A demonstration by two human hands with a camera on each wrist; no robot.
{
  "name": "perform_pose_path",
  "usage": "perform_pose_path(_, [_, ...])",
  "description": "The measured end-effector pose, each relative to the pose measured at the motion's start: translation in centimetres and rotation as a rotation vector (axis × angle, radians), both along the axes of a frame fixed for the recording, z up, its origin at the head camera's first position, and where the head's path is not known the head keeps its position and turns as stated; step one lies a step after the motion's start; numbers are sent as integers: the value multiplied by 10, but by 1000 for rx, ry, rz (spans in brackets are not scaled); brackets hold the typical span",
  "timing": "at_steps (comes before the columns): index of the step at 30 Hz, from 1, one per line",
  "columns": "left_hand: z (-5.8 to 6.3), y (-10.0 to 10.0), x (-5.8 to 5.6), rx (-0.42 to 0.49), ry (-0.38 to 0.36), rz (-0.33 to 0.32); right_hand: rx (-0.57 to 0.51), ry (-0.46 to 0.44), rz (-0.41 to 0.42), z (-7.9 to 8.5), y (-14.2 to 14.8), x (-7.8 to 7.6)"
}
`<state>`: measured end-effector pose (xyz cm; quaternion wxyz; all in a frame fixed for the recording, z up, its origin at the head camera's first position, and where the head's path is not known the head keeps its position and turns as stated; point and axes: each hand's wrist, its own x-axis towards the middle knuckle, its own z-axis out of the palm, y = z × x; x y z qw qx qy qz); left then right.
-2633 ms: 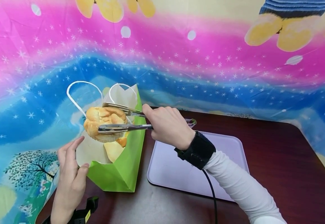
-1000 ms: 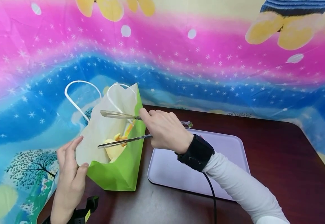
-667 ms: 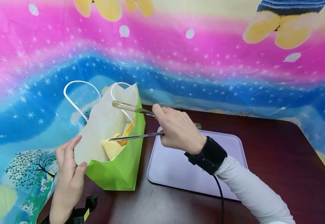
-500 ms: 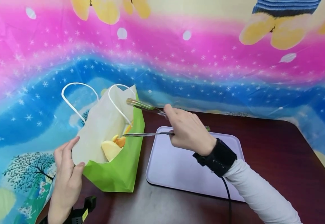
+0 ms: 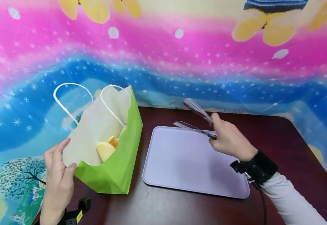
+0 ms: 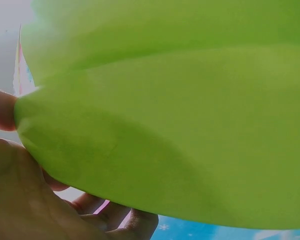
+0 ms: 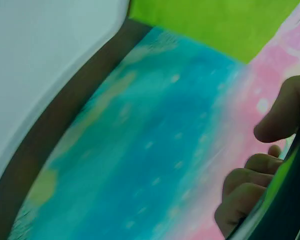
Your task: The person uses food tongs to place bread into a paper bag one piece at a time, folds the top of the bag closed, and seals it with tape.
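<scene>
My left hand (image 5: pixel 58 182) holds the rim of a green paper bag (image 5: pixel 115 173) at its near left corner, with the thumb and fingers at the edge. In the left wrist view the bag's green side fills most of the picture. Inside the bag lie pieces of bread (image 5: pixel 105 151), pale yellow and orange-brown; the lower contents are hidden. My right hand (image 5: pixel 231 136) grips metal tongs (image 5: pixel 195 128) above the far part of a lilac tray (image 5: pixel 180 162). The tong arms are spread apart with nothing between them.
The tray lies flat on a dark red-brown table (image 5: pixel 287 137), right of the bag. Two white handles (image 5: pixel 64 107) stand up from the bag. A colourful printed cloth (image 5: pixel 163 59) hangs behind the table. A black cable (image 5: pixel 264 206) trails from my right wrist.
A braided-looking bread roll held in the tongs over the bag is gone from them. My right hand has carried the spread tongs rightward, over the tray. The left hand keeps its place on the bag.
</scene>
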<state>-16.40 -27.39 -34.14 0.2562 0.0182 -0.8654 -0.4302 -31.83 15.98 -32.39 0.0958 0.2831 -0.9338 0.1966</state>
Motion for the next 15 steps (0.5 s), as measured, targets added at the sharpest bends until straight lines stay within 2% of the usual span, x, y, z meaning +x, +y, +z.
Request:
perform_pose_path(4, [-1,0,1,8,-14,31,28,-73,-72,-15,34,0])
perform_pose_path(8, [0,1,2,27,-21,44,36,-99,-111,-31,62,1])
perform_pose_path(15, [0,2,-1,17,-30,46,19,-179,-168,-55,97,11])
